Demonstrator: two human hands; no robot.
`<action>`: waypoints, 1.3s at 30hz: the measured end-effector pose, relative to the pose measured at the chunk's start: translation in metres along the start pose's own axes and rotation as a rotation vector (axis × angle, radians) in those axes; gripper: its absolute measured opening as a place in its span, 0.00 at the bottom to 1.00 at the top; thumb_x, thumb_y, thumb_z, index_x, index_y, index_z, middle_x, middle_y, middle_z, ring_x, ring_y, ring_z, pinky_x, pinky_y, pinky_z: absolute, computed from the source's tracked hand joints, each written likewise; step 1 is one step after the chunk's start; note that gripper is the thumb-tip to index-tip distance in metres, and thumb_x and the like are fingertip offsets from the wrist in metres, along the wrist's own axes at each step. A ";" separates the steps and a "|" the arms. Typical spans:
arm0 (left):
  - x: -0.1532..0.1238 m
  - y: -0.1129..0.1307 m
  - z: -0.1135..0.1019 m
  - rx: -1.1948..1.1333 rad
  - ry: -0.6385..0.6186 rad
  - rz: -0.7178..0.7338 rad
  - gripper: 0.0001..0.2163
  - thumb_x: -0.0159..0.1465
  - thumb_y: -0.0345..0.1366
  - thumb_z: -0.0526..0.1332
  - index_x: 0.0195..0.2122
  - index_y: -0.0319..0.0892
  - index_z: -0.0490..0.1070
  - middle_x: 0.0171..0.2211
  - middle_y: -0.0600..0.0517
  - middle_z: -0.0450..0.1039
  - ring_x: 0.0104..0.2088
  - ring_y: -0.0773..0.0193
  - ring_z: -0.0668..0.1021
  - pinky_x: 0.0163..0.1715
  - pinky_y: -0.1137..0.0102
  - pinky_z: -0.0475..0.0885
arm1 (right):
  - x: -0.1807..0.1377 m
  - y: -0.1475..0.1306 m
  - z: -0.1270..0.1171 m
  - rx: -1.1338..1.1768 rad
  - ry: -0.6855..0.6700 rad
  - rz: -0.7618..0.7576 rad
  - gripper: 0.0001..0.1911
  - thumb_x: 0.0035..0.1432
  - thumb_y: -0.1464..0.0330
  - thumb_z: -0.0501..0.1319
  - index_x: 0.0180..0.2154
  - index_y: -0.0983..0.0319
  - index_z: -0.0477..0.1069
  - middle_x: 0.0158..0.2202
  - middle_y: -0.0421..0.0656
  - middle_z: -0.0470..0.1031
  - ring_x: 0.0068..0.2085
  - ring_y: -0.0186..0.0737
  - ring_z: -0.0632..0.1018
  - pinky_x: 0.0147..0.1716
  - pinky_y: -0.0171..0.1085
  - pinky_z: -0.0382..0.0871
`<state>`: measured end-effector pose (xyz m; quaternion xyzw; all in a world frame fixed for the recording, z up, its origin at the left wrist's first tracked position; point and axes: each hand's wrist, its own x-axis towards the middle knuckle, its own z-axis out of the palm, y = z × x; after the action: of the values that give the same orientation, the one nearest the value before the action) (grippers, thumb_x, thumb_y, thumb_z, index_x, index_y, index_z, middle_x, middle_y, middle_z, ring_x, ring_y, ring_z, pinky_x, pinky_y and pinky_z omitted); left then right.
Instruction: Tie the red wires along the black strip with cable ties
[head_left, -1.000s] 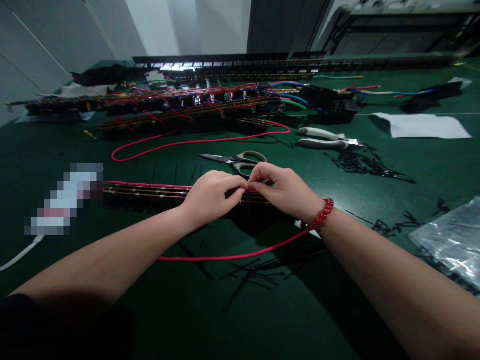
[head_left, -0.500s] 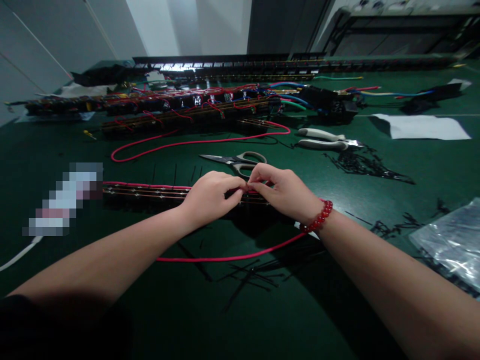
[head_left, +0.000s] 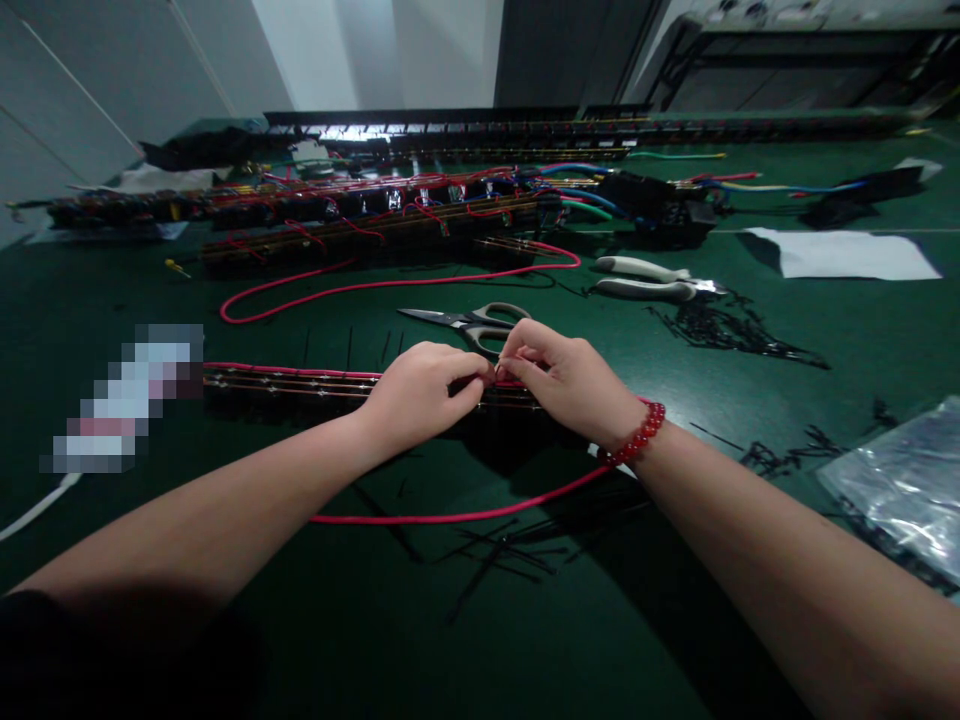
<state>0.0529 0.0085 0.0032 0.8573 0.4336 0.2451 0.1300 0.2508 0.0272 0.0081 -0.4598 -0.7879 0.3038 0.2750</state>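
A long black strip [head_left: 292,388] with brass rails and a red wire [head_left: 450,517] along it lies across the green table [head_left: 862,330] in front of me. My left hand [head_left: 420,395] rests on the strip, fingers curled and pinching at the red wire. My right hand [head_left: 574,385], with a red bead bracelet at the wrist, pinches the same spot from the other side, fingertips touching those of the left. What sits between the fingertips is too small to name. The wire loops out under my right wrist toward me.
Scissors [head_left: 472,320] lie just beyond my hands and white-handled pliers [head_left: 649,280] to the right. Loose black cable ties [head_left: 720,328] are scattered around. More wired strips [head_left: 375,225] line the back. A white sheet [head_left: 840,252] and a plastic bag [head_left: 900,485] lie at right.
Almost nothing: both hands stay pinched together at the same spot on the strip, with only slight finger movement.
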 end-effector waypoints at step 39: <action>0.001 -0.002 0.000 -0.014 0.023 0.026 0.10 0.65 0.34 0.57 0.37 0.43 0.79 0.36 0.51 0.82 0.37 0.61 0.80 0.41 0.66 0.72 | -0.001 -0.001 0.001 0.107 0.001 0.024 0.04 0.63 0.68 0.56 0.33 0.58 0.65 0.29 0.38 0.78 0.32 0.36 0.78 0.34 0.35 0.67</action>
<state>0.0525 0.0102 0.0025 0.8591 0.4222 0.2595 0.1277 0.2504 0.0262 0.0080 -0.4538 -0.7648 0.3485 0.2962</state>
